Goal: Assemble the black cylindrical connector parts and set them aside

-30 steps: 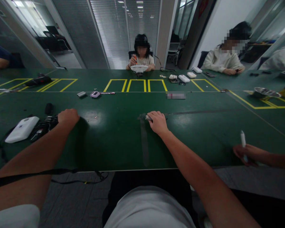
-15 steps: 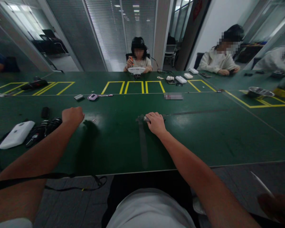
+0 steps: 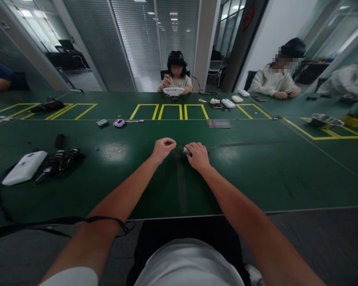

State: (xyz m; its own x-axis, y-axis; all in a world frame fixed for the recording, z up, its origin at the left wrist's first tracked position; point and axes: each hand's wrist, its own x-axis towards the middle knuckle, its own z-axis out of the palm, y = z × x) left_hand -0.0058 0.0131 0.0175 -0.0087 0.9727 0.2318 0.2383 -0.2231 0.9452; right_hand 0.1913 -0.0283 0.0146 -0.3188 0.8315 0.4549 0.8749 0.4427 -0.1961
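Note:
My right hand [image 3: 198,155] rests on the green table [image 3: 256,174], fingers curled over a small silvery object [image 3: 185,150] that pokes out at its left side. My left hand [image 3: 163,147] is a loose fist just left of that object, fingertips pinched together; whether anything is in them is hidden. A worn grey streak [image 3: 180,178] runs across the table from the object toward me.
At the left lie a white box [image 3: 24,167], a bundle of black tools [image 3: 59,159] and a small black item [image 3: 59,140]. A purple gadget [image 3: 119,122] lies farther out. People sit across the table and at the right, with a metal bowl [image 3: 323,119] near them.
My left hand has swung right from beside the black tool bundle to just beside my right hand. The other person's hand with a pen at the lower right has left view.

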